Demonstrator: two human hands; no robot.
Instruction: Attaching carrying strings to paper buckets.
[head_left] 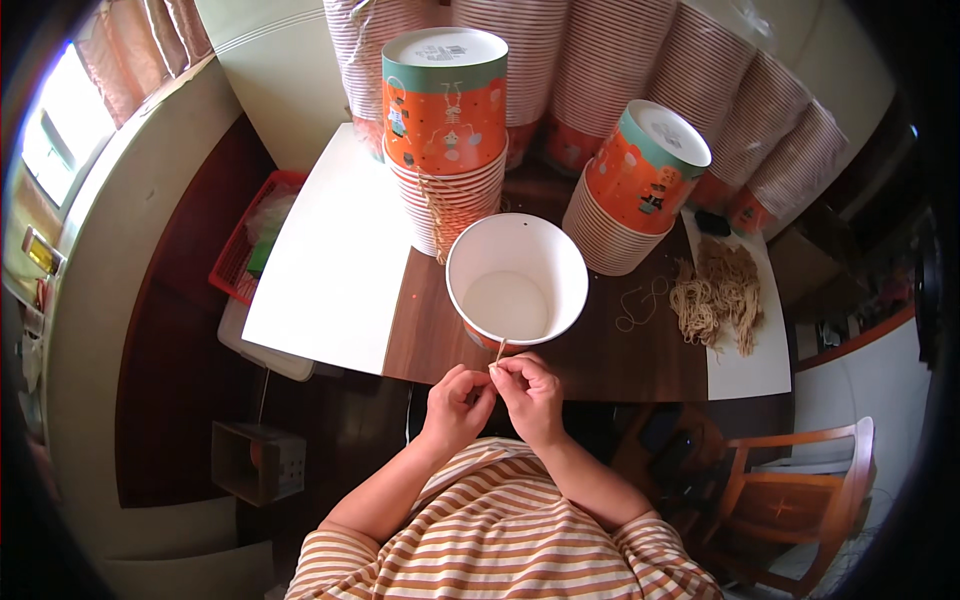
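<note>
A paper bucket (556, 275), white inside with orange showing below its rim, stands open end up at the table's near edge. A small dark hole shows in its far wall. From the near rim a short tan cord (502, 350) runs down to my fingers. My right hand (531, 396) pinches this cord between thumb and forefinger. Right beside it, my left hand (458, 410) is closed with thumb and fingertips together; whatever it grips is too small to make out. Both hands are just in front of the bucket, over the table edge.
Behind the bucket are two upside-down stacks of orange and green buckets, a taller left stack (445, 125) draped with braided cords (450, 205) and a right stack (640, 185). A cord bundle (722, 290) lies right. Wrapped stacks (610, 60) line the back. A wooden chair (790, 500) stands right.
</note>
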